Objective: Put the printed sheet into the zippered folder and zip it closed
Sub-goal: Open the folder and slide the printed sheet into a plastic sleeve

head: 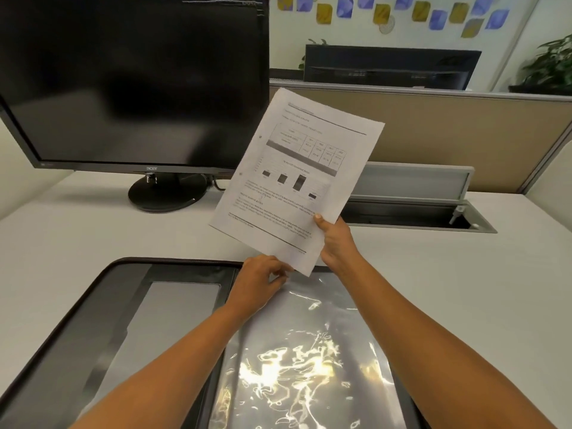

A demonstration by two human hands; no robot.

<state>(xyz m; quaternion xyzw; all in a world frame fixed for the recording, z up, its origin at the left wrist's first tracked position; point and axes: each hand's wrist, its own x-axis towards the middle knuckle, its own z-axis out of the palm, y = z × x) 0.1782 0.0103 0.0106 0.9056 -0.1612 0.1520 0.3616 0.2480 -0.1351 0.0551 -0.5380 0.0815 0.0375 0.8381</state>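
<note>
The printed sheet (pixel 297 178), white with tables and small dark pictures, is held up tilted above the desk. My right hand (pixel 335 243) grips its lower right edge, thumb on the front. My left hand (pixel 260 281) pinches the top edge of a shiny clear plastic sleeve (pixel 303 351) just below the sheet's bottom corner. The sleeve lies in the right half of the zippered folder (pixel 93 305), which is black, lies open flat on the desk and has grey pockets on its left half.
A black monitor (pixel 130 88) on a round stand (pixel 167 193) stands at the back left. An open cable tray (pixel 418 212) is set into the white desk (pixel 464 289) at the back right, before a beige partition (pixel 464 134).
</note>
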